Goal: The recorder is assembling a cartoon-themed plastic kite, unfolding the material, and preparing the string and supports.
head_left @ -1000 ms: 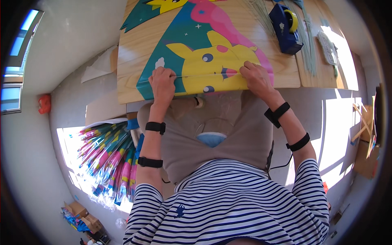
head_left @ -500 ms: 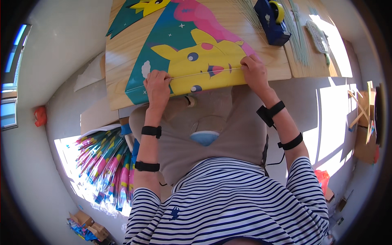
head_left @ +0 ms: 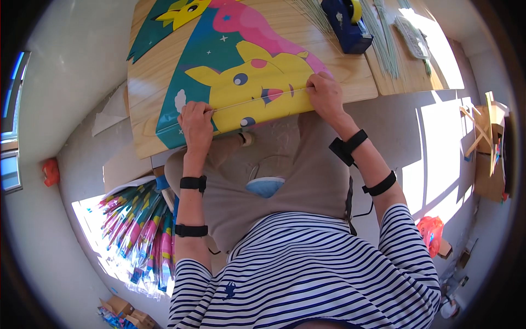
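Note:
A thin pale rod (head_left: 257, 99) lies across the printed sheet (head_left: 193, 70), parallel to its near edge. The sheet is teal and pink with a large yellow cartoon animal, and its near strip lies along the table's front edge. My left hand (head_left: 196, 127) is closed with its fingertips pinching at the rod's left part, below the white cloud print. Toward the right end, my right hand (head_left: 326, 98) is likewise closed at the rod, its fingers bent down onto the yellow print. The fingertips of both hands are partly hidden.
A blue tape dispenser (head_left: 347, 27) with yellow tape stands on the wooden table (head_left: 359, 82). Beside it lie loose thin rods (head_left: 383, 49) and a clear plastic tray (head_left: 412, 37). Another printed sheet (head_left: 164, 27) is at the far left. Below left sit several bagged printed pieces (head_left: 139, 225).
The whole view has shifted and turned slightly, so the table sits further left. Both hands keep their places on the rod and sheet.

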Available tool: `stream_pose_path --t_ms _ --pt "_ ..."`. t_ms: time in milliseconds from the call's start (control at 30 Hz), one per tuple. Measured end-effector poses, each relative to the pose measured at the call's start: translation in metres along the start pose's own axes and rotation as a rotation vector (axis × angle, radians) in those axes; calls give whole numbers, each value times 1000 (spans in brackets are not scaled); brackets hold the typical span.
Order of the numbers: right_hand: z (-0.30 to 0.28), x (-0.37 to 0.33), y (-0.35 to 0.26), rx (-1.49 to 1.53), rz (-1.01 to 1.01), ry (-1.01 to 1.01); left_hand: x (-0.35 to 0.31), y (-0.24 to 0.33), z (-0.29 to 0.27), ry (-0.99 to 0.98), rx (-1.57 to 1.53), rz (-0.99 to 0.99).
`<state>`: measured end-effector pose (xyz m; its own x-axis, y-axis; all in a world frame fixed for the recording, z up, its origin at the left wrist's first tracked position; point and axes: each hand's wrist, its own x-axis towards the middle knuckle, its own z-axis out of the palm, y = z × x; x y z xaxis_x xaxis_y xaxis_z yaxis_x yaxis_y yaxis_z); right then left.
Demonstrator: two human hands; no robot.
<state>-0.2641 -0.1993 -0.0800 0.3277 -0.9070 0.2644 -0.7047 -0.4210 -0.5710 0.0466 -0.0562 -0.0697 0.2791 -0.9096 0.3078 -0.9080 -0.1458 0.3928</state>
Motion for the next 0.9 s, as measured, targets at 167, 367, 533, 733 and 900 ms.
stream_pose_path --t_ms 167,367,533,733,900 --pt "6 1 -4 -58 12 -9 0 1 1 10 -7 -1" --pt "6 2 -15 -95 18 -47 0 -1 3 27 -3 12" --pt "6 0 -14 -71 25 -39 -1 1 2 15 2 0" --pt "4 -3 -6 -39 29 0 -1 1 2 13 -3 10" --pt "-8 -7 -33 -85 -256 74 -2 -3 5 26 -8 6"
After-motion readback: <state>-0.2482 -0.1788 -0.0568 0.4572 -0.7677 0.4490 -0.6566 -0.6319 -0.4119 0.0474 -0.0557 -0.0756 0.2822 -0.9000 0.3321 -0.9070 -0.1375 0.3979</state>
